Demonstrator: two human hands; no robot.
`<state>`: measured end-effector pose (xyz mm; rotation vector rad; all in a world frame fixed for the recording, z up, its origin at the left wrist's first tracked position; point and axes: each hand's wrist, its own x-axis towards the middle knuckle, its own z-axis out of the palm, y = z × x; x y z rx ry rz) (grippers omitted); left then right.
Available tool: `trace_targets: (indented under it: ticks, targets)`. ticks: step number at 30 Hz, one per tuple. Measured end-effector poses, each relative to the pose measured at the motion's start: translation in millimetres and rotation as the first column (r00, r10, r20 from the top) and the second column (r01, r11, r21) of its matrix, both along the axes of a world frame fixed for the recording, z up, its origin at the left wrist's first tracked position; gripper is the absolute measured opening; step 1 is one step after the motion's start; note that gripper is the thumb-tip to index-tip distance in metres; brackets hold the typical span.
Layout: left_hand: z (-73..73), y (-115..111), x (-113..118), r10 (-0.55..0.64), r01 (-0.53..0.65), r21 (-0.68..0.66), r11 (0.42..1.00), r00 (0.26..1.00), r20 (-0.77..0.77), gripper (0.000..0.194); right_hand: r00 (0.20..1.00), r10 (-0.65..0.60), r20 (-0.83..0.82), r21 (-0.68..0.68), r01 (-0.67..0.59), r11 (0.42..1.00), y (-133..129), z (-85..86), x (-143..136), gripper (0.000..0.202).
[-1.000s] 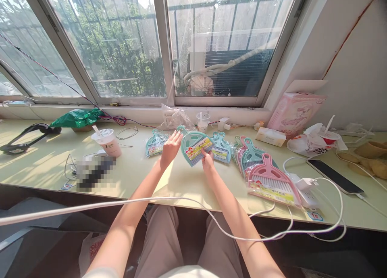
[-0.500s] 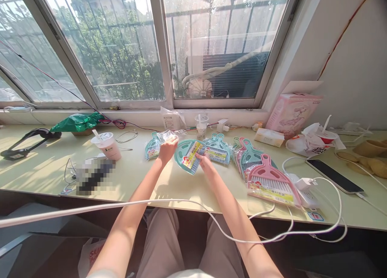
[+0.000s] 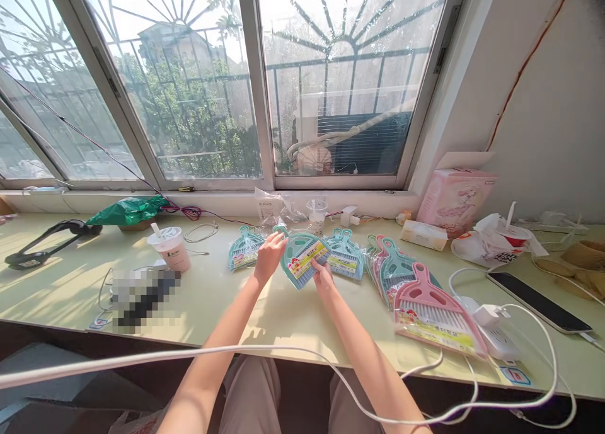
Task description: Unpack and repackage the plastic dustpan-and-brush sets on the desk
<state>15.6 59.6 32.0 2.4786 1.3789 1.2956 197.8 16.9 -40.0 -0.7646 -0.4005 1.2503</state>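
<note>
A teal dustpan (image 3: 295, 245) with a brush and a yellow printed label is held tilted above the desk. My left hand (image 3: 270, 255) is closed round its handle end, where clear plastic wrapping (image 3: 282, 206) sticks up above the fingers. My right hand (image 3: 323, 278) pinches the dustpan's lower right edge beside the label. Close by on the left lies a wrapped teal dustpan set (image 3: 244, 250), and another wrapped teal set (image 3: 346, 257) lies behind my right hand. Further right, several wrapped teal and pink sets overlap, a pink dustpan set (image 3: 435, 302) in front.
A white cable (image 3: 265, 348) crosses in front of my forearms. To the left stand a drink cup (image 3: 169, 248) and headphones (image 3: 51, 242). On the right are a power strip (image 3: 496, 339), a phone (image 3: 539, 302), a tissue pack (image 3: 424, 234) and a pink box (image 3: 456, 194).
The view has tilted up slightly. My left hand has shifted towards the dustpan's handle, and the clear plastic now rises above it. My right hand keeps its hold.
</note>
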Motion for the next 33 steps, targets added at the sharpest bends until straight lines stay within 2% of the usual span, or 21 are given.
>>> trace_targets:
  ticks: [3,6,7,9,10,11,12,13,14,15,16,17,18,19,20,22,24,28,30,33]
  targets:
    - [-1.2,-8.5,3.2,-0.104,0.104,0.039,0.994,0.995,0.003,0.033,1.000,0.000,0.011,0.047,0.000,0.999,-5.7,3.7,-0.2,0.042]
    - [-1.6,-19.8,7.8,-0.202,0.201,0.073,0.977,0.979,0.008,0.031,0.997,-0.076,0.013,0.076,0.075,0.994,-10.4,8.1,-1.0,0.048]
    - [-2.0,-22.5,9.3,-0.188,0.185,0.091,0.979,0.982,0.033,0.030,0.994,-0.105,0.017,0.084,0.103,0.991,-11.4,9.3,-1.0,0.050]
    - [-3.9,-24.6,11.9,-0.083,0.061,0.131,0.989,0.982,0.170,0.036,0.989,-0.148,0.029,0.099,0.145,0.985,-12.5,10.8,-0.1,0.051]
    - [-5.6,-23.7,13.1,-0.012,-0.029,0.136,0.990,0.956,0.292,0.051,0.986,-0.160,0.034,0.104,0.156,0.982,-12.3,11.0,0.7,0.052]
    - [-7.9,-21.5,14.3,0.052,-0.113,0.114,0.987,0.897,0.439,0.069,0.985,-0.169,0.035,0.103,0.165,0.981,-11.7,10.7,1.8,0.053]
    - [-10.6,-18.1,15.5,0.097,-0.163,0.058,0.985,0.798,0.595,0.087,0.984,-0.174,0.033,0.099,0.170,0.980,-10.7,10.1,2.8,0.053]
    - [-13.5,-13.8,16.8,0.114,-0.138,-0.027,0.990,0.675,0.729,0.099,0.984,-0.173,0.032,0.095,0.170,0.981,-9.4,9.2,3.8,0.054]
    - [-16.6,-9.0,18.1,0.109,-0.021,-0.118,0.993,0.558,0.823,0.106,0.984,-0.174,0.033,0.092,0.170,0.981,-8.1,8.2,4.6,0.054]
    - [-19.5,-4.0,19.5,0.093,0.166,-0.190,0.968,0.467,0.879,0.109,0.985,-0.170,0.040,0.091,0.166,0.982,-7.1,7.2,5.3,0.052]
    - [-22.1,0.7,20.9,0.066,0.377,-0.236,0.896,0.412,0.909,0.108,0.985,-0.164,0.051,0.094,0.158,0.983,-6.5,6.4,5.8,0.050]
    - [-24.2,4.9,22.1,0.032,0.556,-0.262,0.789,0.388,0.921,0.106,0.986,-0.154,0.063,0.100,0.148,0.984,-6.6,5.9,6.2,0.048]
    - [-25.7,8.3,22.9,0.000,0.669,-0.277,0.690,0.384,0.924,0.103,0.987,-0.139,0.076,0.106,0.130,0.986,-7.2,5.9,6.7,0.045]
    - [-26.5,11.0,23.0,-0.019,0.713,-0.288,0.639,0.388,0.921,0.099,0.989,-0.123,0.086,0.106,0.113,0.988,-8.2,6.3,7.4,0.042]
    - [-26.8,13.0,22.2,-0.020,0.711,-0.292,0.639,0.396,0.918,0.096,0.990,-0.110,0.092,0.098,0.101,0.990,-9.3,7.2,8.3,0.040]
    - [-26.0,15.3,17.1,0.005,0.631,-0.278,0.724,0.399,0.917,0.091,0.989,-0.119,0.093,0.066,0.113,0.991,-10.5,9.8,11.0,0.037]
    - [-25.2,15.8,8.2,0.001,0.574,-0.245,0.782,0.392,0.920,0.086,0.982,-0.172,0.080,0.031,0.170,0.985,-9.7,12.4,14.8,0.035]
    - [-27.5,11.6,-7.9,-0.016,0.542,-0.230,0.808,0.410,0.912,0.080,0.966,-0.249,0.074,-0.032,0.252,0.967,-6.2,13.7,22.4,0.032]
    - [-30.0,8.4,-10.5,-0.041,0.530,-0.213,0.821,0.426,0.904,0.075,0.970,-0.222,0.098,-0.032,0.226,0.973,-6.0,12.5,24.5,0.032]
    - [-33.3,6.1,-11.7,-0.034,0.489,-0.244,0.837,0.492,0.870,0.068,0.984,-0.117,0.131,-0.012,0.120,0.993,-7.0,10.7,26.4,0.032]
